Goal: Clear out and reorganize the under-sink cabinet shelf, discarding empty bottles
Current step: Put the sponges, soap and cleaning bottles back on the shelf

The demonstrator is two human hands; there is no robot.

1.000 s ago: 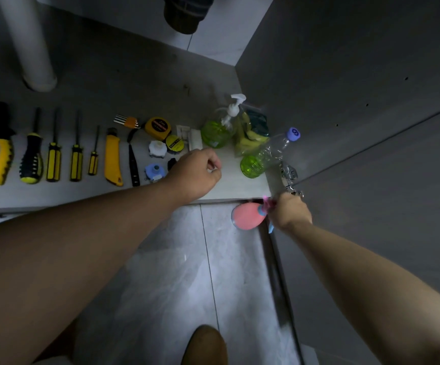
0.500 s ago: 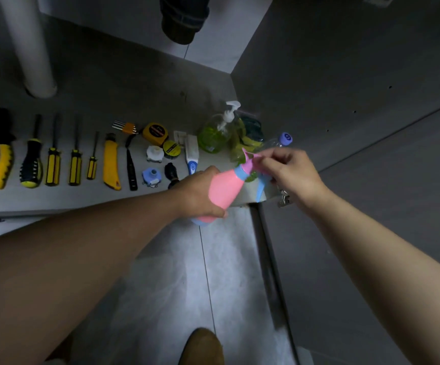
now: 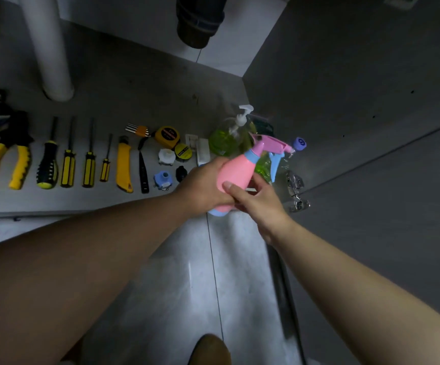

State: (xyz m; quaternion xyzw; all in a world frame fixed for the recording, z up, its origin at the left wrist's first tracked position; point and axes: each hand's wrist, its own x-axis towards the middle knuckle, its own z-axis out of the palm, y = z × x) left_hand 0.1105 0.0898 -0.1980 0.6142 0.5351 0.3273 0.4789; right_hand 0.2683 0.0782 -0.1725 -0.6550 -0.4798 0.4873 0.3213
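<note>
Since half a second ago the right hand (image 3: 255, 204) has slid from the trigger head down onto the pink plastic spray bottle (image 3: 236, 175), where the left hand (image 3: 205, 185) was already wrapped. From the head camera, both hands close around its body, nozzle pointing to two o'clock. The bottle hangs over the grey shelf's (image 3: 87, 201) front edge; a slack handover could probably knock the green soap dispenser (image 3: 226, 138) at twelve o'clock.
</note>
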